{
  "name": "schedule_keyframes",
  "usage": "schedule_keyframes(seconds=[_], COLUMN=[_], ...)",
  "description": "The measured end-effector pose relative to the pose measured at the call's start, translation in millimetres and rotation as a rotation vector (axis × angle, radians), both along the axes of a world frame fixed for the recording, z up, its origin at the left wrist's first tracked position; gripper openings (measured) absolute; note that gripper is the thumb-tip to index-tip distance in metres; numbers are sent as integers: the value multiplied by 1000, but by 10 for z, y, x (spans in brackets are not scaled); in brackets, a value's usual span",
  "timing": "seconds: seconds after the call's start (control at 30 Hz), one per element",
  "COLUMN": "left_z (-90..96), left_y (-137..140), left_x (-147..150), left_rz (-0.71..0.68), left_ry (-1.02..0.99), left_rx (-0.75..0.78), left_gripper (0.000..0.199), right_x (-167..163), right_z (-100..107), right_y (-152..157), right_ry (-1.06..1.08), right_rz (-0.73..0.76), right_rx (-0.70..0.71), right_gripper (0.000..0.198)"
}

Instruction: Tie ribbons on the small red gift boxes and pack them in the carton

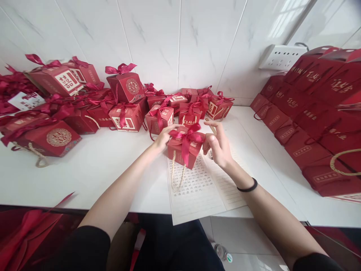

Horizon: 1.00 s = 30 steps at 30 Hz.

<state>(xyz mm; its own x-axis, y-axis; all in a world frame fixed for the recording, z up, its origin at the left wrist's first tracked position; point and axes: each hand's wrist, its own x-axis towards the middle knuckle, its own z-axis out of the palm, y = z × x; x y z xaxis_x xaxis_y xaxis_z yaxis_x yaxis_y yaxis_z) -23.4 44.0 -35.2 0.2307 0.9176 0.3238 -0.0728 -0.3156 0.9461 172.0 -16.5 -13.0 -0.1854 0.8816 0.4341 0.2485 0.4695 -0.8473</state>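
Observation:
A red gift box with a magenta ribbon bow on top and a cream rope handle hanging at its front is in front of me, over a handwritten sheet. My left hand grips the box at its left side, its fingertips behind the lid. At the right side my right hand is close to the bow, with thumb and forefinger apart and bent. Whether its other fingers touch the box is unclear. The lined paper with handwriting lies under the box and sticks out past the table edge.
Several bowed red gift boxes line the wall, some stacked at the left. Many red gift bags are piled at the right below a power strip. A plastic bottle lies on the floor.

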Motion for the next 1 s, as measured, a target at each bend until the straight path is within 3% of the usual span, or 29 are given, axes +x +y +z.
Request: schedule_keyframes(seconds=[0.1, 0.2, 0.3, 0.43, 0.57, 0.73, 1.0], left_z=[25, 63, 86, 95, 83, 83, 117], left_y=[-17, -78, -173, -278, -269, -237, -267], left_x=[18, 57, 103, 104, 31, -13, -7], left_rz=[-73, -19, 93, 206, 253, 251, 137], left_ry=[1, 35, 73, 115, 230, 296, 320], left_rx=[-43, 11, 107, 389, 712, 702, 789], left_gripper=[32, 36, 36, 33, 35, 44, 65], right_x=[11, -16, -54, -92, -97, -52, -26], right_z=[16, 2, -39, -51, -15, 5, 36], right_y=[74, 126, 132, 91, 68, 89, 119], right_ry=[51, 48, 11, 18, 52, 53, -48], right_rz=[-101, -79, -31, -35, 35, 107, 72], right_rx=[-152, -259, -177, 5, -80, -245, -139], right_gripper=[47, 46, 43, 35, 36, 41, 38])
